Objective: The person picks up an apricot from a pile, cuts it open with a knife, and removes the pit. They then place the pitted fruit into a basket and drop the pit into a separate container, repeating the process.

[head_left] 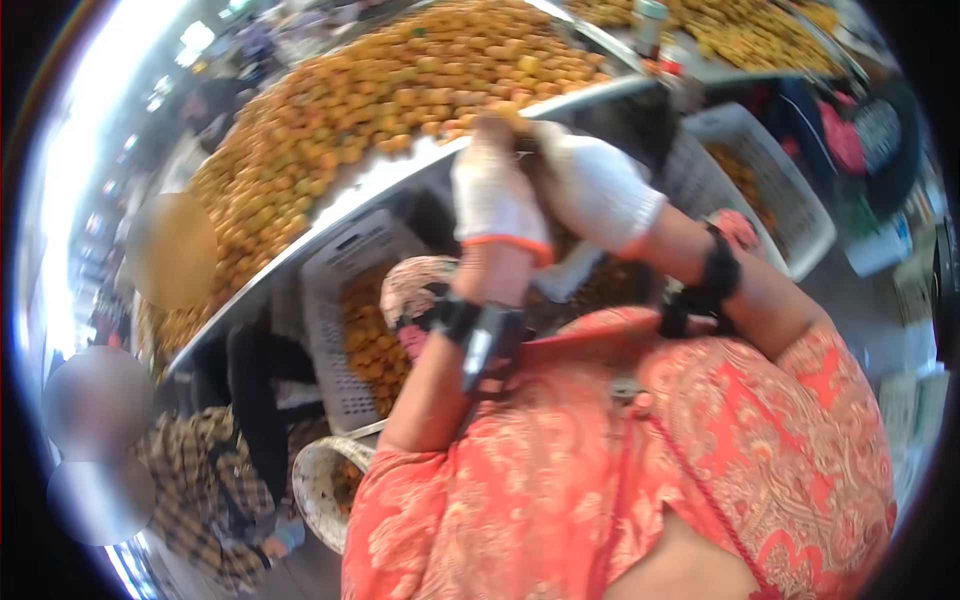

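Where the near edge of a table point(372, 178) passes the wearer, the left hand point(495, 190) and right hand point(595, 185), gloved in white, meet with fingers curled in. A blurred orange thing point(507, 110) shows at their fingertips; how firmly either grips it, I cannot tell. Orange fruit point(400, 85) covers much of the table. Below the table's edge, a left crate point(325, 290) and a right crate point(815, 225) hold more.

Lower left: checked-shirted person point(205, 490) | top: bottle point(650, 28) near red item point(671, 66) | right: dark-clad person point(892, 165)
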### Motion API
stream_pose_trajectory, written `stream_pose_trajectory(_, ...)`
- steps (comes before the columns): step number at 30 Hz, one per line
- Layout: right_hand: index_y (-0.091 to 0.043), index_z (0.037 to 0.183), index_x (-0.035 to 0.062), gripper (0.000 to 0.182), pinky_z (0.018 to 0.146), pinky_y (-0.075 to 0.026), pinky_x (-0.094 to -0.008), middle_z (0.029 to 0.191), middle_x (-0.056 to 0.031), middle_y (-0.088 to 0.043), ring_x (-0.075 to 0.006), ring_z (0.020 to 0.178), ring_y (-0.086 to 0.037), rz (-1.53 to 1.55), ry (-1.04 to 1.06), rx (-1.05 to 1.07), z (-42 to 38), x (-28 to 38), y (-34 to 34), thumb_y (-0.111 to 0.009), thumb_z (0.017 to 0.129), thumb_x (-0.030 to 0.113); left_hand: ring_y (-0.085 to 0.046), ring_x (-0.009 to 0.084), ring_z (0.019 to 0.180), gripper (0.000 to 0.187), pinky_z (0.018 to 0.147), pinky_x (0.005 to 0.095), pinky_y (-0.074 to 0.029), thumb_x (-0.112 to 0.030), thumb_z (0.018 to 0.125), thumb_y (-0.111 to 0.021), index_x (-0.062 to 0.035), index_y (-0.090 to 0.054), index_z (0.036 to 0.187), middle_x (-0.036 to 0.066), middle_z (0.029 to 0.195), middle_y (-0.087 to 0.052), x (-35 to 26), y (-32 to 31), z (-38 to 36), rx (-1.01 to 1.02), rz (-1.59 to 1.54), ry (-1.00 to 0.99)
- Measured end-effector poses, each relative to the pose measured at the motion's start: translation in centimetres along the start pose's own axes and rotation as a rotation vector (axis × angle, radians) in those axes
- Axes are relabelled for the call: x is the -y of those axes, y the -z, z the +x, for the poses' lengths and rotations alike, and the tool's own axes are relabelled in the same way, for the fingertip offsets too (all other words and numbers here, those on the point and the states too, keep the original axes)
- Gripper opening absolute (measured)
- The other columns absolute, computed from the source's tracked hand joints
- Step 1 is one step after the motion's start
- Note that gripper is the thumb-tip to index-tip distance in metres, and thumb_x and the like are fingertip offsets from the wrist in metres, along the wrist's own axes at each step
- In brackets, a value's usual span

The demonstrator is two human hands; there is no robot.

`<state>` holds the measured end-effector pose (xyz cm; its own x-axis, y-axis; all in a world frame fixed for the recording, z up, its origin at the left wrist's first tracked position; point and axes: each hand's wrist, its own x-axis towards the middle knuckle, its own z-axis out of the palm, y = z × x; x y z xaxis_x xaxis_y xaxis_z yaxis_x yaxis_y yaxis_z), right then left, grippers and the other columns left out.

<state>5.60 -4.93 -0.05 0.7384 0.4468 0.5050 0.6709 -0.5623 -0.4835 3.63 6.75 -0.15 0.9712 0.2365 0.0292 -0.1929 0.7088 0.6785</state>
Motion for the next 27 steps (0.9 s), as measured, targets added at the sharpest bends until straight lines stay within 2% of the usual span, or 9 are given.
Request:
stream_pose_trajectory(3,-0.055,0.101,-0.0064,0.031,0.058,-0.052,-0.0476,0.074,-0.0234,-0.067,-0.0403,0.068,-0.067,0.014,-0.014,0.072,-0.3,1.1,0.5,-0.055,0.093,0.024,-0.061,0.0203,0.093,0.035,0.091,0.0372,-0.050,-0.042,0.101,-0.055,-0.0076,-0.063,0.104,0.005,0.096,-0.065,-0.4,-1.4,-0.3,-0.256,-0.113,0.110)
stream_pose_trajectory(10,-0.059,0.094,-0.0030,0.027,0.064,-0.052,-0.0466,0.078,-0.0232,-0.067,-0.0410,0.074,-0.067,0.141,0.073,-0.004,-0.4,0.5,1.0,-0.059,0.092,0.024,-0.061,0.0267,0.098,0.037,0.093,0.0421,-0.049,-0.040,0.102,-0.053,-0.0053,-0.058,0.115,0.010,0.107,-0.064,-0.9,0.6,0.6,-0.085,-0.239,0.233)
stream_pose_trajectory(13,-0.060,0.094,-0.0017,0.033,0.067,-0.052,-0.0444,0.079,-0.0232,-0.066,-0.0399,0.079,-0.067,0.374,-0.061,-0.092,0.3,0.5,2.2,-0.062,0.094,0.032,-0.062,0.0263,0.096,0.036,0.089,0.0420,-0.050,-0.038,0.102,-0.053,-0.0050,-0.057,0.116,0.012,0.108,-0.064,-0.9,1.7,2.1,-0.188,-0.095,0.122)
stream_pose_trajectory(15,-0.060,0.092,-0.0014,0.038,0.067,-0.052,-0.0435,0.079,-0.0226,-0.066,-0.0391,0.078,-0.067,0.365,-0.060,-0.179,0.4,0.0,3.0,-0.064,0.093,0.037,-0.064,0.0253,0.090,0.034,0.083,0.0423,-0.052,-0.035,0.102,-0.054,-0.0049,-0.057,0.117,0.013,0.104,-0.065,-0.6,1.3,1.2,-0.048,0.014,0.110)
stream_pose_trajectory(17,-0.061,0.095,-0.0004,0.039,0.060,-0.049,-0.0350,0.074,-0.0170,-0.064,-0.0226,0.069,-0.066,0.308,-0.111,-0.236,0.8,-0.6,3.1,-0.065,0.095,0.038,-0.065,0.0233,0.079,0.030,0.072,0.0397,-0.054,-0.033,0.102,-0.055,-0.0053,-0.057,0.113,0.011,0.095,-0.066,-0.1,0.9,0.8,0.061,0.048,0.146)
stream_pose_trajectory(20,-0.061,0.095,-0.0004,0.045,0.064,-0.049,-0.0371,0.077,-0.0187,-0.064,-0.0269,0.072,-0.067,0.320,-0.175,-0.216,0.9,-1.3,3.1,-0.064,0.094,0.044,-0.064,0.0204,0.066,0.024,0.054,0.0322,-0.051,-0.030,0.100,-0.058,-0.0064,-0.058,0.103,0.007,0.085,-0.064,1.0,0.6,0.7,0.154,0.176,0.158)
stream_pose_trajectory(25,-0.062,0.098,-0.0005,0.044,0.069,-0.051,-0.0372,0.082,-0.0205,-0.066,-0.0286,0.078,-0.068,0.307,-0.176,-0.155,1.1,-2.6,2.8,-0.058,0.097,0.043,-0.057,0.0168,0.054,0.021,0.046,0.0283,-0.044,-0.030,0.101,-0.055,-0.0094,-0.058,0.098,0.003,0.075,-0.060,1.0,-1.3,-0.7,0.145,0.285,0.141)
stream_pose_trajectory(26,-0.064,0.100,-0.0002,0.041,0.072,-0.052,-0.0358,0.083,-0.0177,-0.068,-0.0247,0.078,-0.068,0.363,-0.136,-0.126,1.0,-2.7,2.8,-0.055,0.098,0.040,-0.056,0.0155,0.053,0.022,0.045,0.0276,-0.043,-0.031,0.101,-0.053,-0.0104,-0.059,0.097,0.002,0.075,-0.060,1.6,-0.6,-0.1,0.137,0.235,0.168)
stream_pose_trajectory(27,-0.067,0.098,0.0035,0.042,0.072,-0.052,-0.0426,0.086,-0.0210,-0.068,-0.0369,0.083,-0.068,0.413,-0.166,-0.132,0.8,-2.3,2.8,-0.055,0.096,0.044,-0.056,0.0134,0.055,0.023,0.043,0.0270,-0.043,-0.033,0.101,-0.053,-0.0109,-0.060,0.098,0.001,0.076,-0.060,1.4,-0.9,-0.6,0.090,0.319,0.165)
